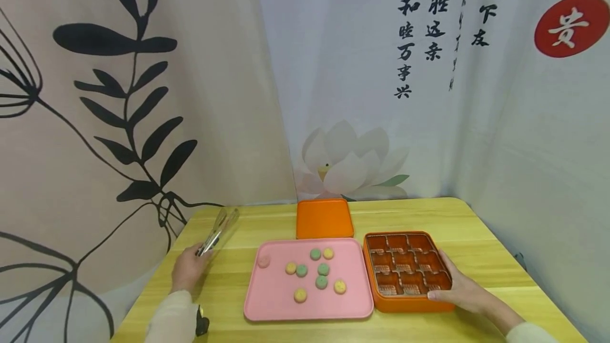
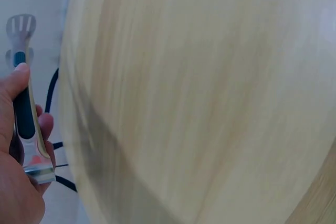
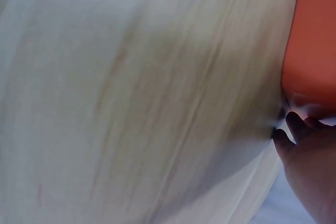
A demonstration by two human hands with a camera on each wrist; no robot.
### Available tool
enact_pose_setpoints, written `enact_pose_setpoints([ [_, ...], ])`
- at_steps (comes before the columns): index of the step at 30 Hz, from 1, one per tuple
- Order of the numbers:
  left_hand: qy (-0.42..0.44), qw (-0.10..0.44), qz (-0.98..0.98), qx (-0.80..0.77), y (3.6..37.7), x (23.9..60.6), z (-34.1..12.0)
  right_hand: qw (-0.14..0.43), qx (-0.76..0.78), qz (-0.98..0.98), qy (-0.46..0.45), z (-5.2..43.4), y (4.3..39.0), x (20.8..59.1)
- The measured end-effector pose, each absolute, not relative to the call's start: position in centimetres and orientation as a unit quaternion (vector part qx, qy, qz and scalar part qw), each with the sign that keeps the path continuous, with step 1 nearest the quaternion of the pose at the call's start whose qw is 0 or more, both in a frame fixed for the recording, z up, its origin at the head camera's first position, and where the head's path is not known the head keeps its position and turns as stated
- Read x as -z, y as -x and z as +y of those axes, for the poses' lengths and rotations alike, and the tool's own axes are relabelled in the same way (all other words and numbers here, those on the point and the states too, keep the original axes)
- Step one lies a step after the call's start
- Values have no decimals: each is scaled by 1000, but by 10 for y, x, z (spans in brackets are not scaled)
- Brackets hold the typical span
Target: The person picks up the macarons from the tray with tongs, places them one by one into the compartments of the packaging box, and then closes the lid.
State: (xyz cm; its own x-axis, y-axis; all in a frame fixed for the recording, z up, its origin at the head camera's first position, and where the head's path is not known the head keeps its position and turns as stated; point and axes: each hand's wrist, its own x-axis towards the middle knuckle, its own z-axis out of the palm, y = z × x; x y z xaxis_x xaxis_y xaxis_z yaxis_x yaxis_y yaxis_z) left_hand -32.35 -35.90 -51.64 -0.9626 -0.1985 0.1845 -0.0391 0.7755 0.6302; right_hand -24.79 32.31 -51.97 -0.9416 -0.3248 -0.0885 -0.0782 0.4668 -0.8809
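My left hand [image 1: 187, 269] grips a pair of metal tongs [image 1: 212, 237] with dark handle grips, raised at the table's left side. In the left wrist view the thumb lies along the dark handle of the tongs [image 2: 23, 114], and their slotted tip points away from the hand. On the right, an orange box [image 1: 414, 305] holds a tray insert divided into several square compartments. My right hand [image 1: 459, 287] holds this box at its right side, thumb over the front corner of the rim. In the right wrist view, its fingertips [image 3: 297, 124] are at the box's orange wall [image 3: 317, 40].
Left of the box lies a pink tray [image 1: 271, 300] with several small round cookies [image 1: 300, 295] in yellow, green and pink. An orange lid [image 1: 325, 219] lies behind the tray. A printed curtain [image 1: 229, 94] hangs behind the wood-grain table [image 1: 224, 327].
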Motion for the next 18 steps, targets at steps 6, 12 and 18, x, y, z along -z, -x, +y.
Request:
enact_pose_setpoints([
  [6, -43, 110, -939, 324, 317, 504, -359, 132, 503, 846, 119, 324, 247, 520],
  [12, -28, 102, -939, 328, 317, 499, -360, 137, 510, 841, 119, 324, 247, 519],
  [18, 0, 87, -946, 313, 311, 491, -354, 139, 510, 841, 115, 323, 247, 517],
])
